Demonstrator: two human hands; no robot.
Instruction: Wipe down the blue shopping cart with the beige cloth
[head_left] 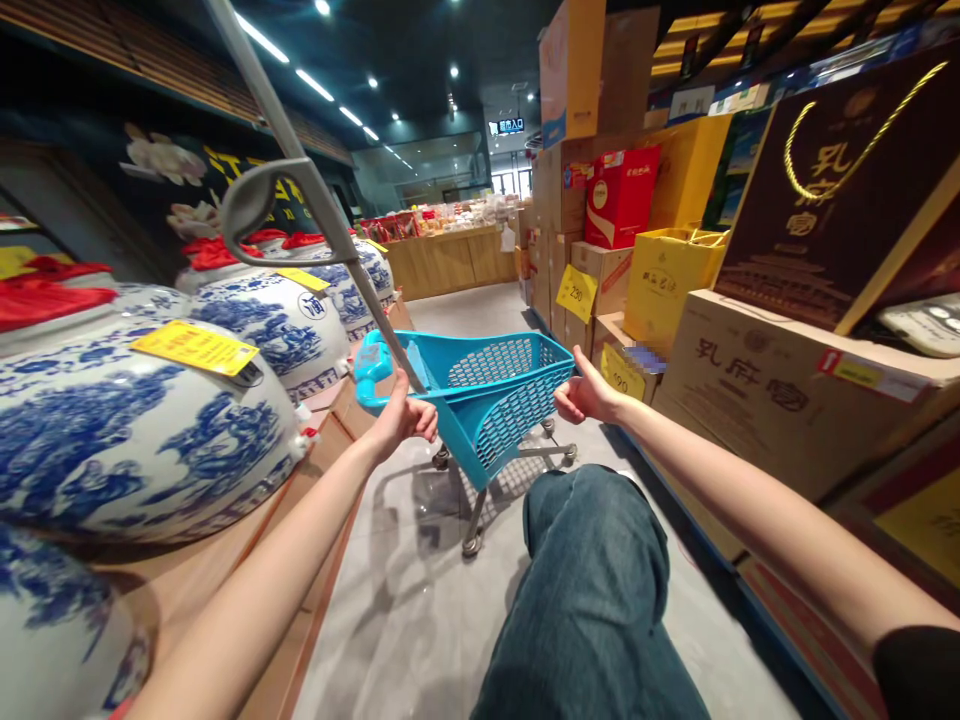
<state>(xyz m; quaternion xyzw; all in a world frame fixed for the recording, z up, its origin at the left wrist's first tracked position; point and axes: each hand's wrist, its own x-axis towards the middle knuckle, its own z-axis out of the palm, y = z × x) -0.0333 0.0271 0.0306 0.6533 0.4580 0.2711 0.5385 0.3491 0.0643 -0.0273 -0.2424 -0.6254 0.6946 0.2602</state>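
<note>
A small blue plastic shopping cart with a mesh basket and a grey handle pole stands ahead of me on casters. My left hand is in front of its near left rim, thumb up and fingers curled, with nothing visible in them. At the basket's right corner is my right hand, also curled with the thumb raised and no object showing. Both hands overlap the cart in view; I cannot tell whether either touches it. The pole rises to a looped grey grip at upper left.
Large blue-and-white jars with red cloth tops line the left on a wooden ledge. Stacked cartons and gift bags border the right. My bent jeans-covered knee is between my arms. A wooden counter stands beyond the tiled aisle.
</note>
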